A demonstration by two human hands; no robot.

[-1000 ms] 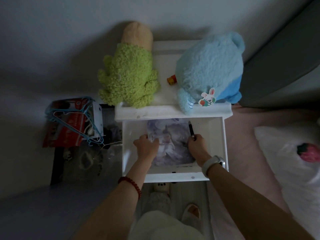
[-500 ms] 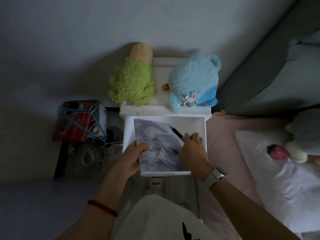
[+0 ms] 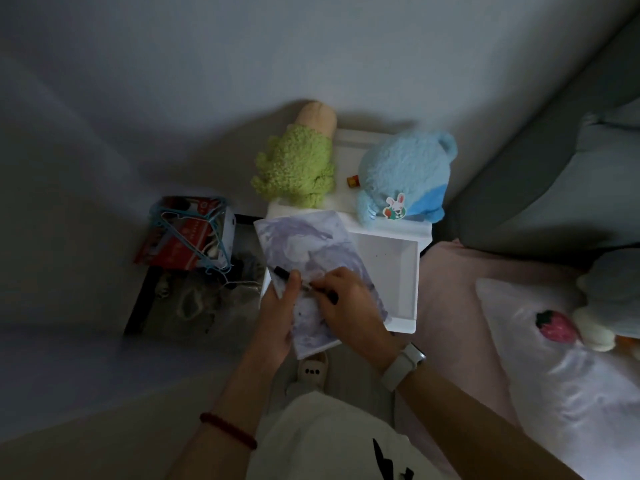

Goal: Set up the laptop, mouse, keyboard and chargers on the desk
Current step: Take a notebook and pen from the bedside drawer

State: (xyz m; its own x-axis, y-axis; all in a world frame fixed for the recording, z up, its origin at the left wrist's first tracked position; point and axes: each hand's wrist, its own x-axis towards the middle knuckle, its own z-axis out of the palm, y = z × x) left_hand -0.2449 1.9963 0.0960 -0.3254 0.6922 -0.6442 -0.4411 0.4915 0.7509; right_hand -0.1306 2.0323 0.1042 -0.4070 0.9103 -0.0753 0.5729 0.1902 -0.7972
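Bed [image 3: 460, 306]: pink sheet on my right, a white pillow [image 3: 554, 358] with a strawberry print lying on it.
Nightstand [image 3: 349, 147]: small and white, against the wall, its drawer [image 3: 394, 271] pulled out toward me and bare on the right side.
Blue plush [image 3: 405, 174]: sits on the nightstand top, right side, a rabbit sticker on it.
Green plush [image 3: 294, 171]: just beside the blue one, on the left.
Red box [image 3: 180, 233]: on the floor left of the nightstand, blue hangers [image 3: 194, 233] lying across it.
Notebook [image 3: 304, 251]: purple marbled cover, tilted, held above the left part of the open drawer.
My left hand [image 3: 277, 317]: grips the notebook's lower left edge, thumb on the cover, fingers underneath and out of sight.
My right hand [image 3: 346, 303]: rests on the cover, fingers pressed together pinching a black pen [image 3: 332, 296] that lies across the notebook.
Slipper [image 3: 311, 372]: pale, on the floor under the notebook.
Laptop, mouse, keyboard, chargers: I cannot see any of them here.
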